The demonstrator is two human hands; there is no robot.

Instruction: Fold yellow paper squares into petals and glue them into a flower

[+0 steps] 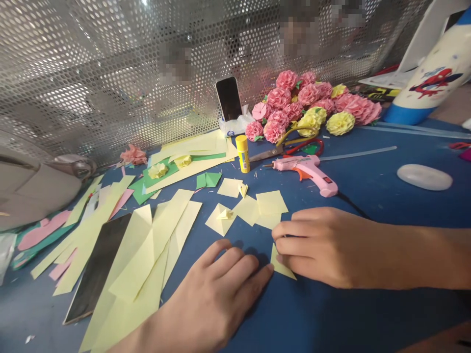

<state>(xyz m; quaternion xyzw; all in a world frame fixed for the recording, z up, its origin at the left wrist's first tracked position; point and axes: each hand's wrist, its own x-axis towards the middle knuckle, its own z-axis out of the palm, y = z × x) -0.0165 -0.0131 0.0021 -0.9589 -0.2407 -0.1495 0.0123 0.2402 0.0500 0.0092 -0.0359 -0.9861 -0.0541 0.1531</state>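
A small yellow paper piece (280, 266) with a pointed lower corner lies on the blue table, partly hidden by my right hand (324, 247). The fingers of that hand are curled together and hold the piece from the right. My left hand (224, 294) rests on the table at its left, fingers bent and slightly apart, with one fingertip touching the left edge of the piece. Behind the hands lie flat yellow squares (271, 202), and a small folded yellow piece (225, 214) sits on another square.
Long yellow strips (142, 264) and a dark flat panel (99, 267) lie left. A glue stick (243, 156), pink glue gun (311, 171) and scissors (267, 154) are beyond the hands. Farther back are a phone (228, 99), paper flowers (277, 98) and a large bottle (429, 78).
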